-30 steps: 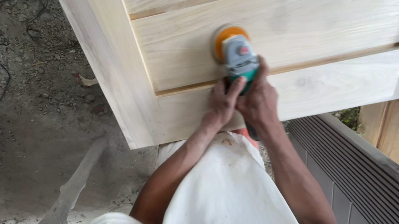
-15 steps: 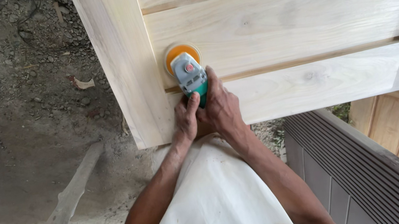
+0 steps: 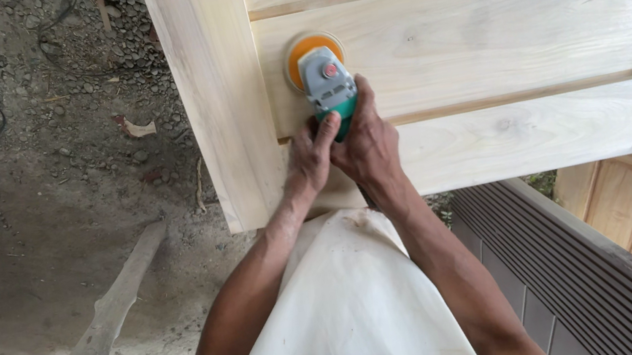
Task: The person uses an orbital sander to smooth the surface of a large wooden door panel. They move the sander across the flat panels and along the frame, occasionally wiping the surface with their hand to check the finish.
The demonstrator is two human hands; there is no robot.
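Sander [image 3: 323,74] grip hidden under fingers [image 3: 325,129]; door [image 3: 482,47] cropped.

The door [image 3: 480,30] under the hands is pale bare wood, smooth and matt. The sander [image 3: 325,77] in the hands looks like shiny plastic. Left of the hands, the ground [image 3: 32,165] is rough dirt.
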